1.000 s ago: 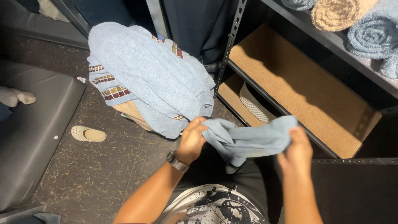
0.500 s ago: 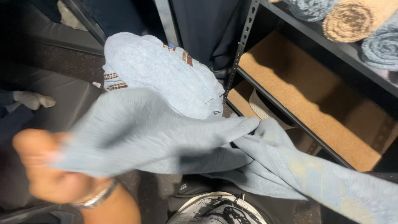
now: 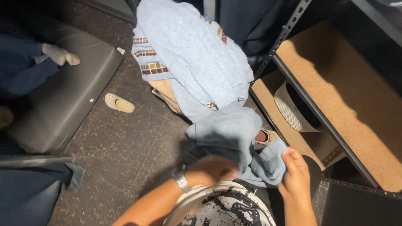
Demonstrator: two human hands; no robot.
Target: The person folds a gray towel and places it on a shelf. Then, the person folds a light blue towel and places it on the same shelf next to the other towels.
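spread wide half a second ago, the light blue towel (image 3: 234, 138) is now bunched at the waist, left hand (image 3: 211, 169) and right hand (image 3: 295, 175) each clamping it mid-fold, so squaring its edges likely comes next, above the floor (image 3: 125, 146).

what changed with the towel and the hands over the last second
The light blue towel, flung wide open half a second ago, is gathered back in front of the body. The left hand came in from far left to its lower edge; the right hand grips the right corner again. The towel pile, slipper and shelf stayed put.
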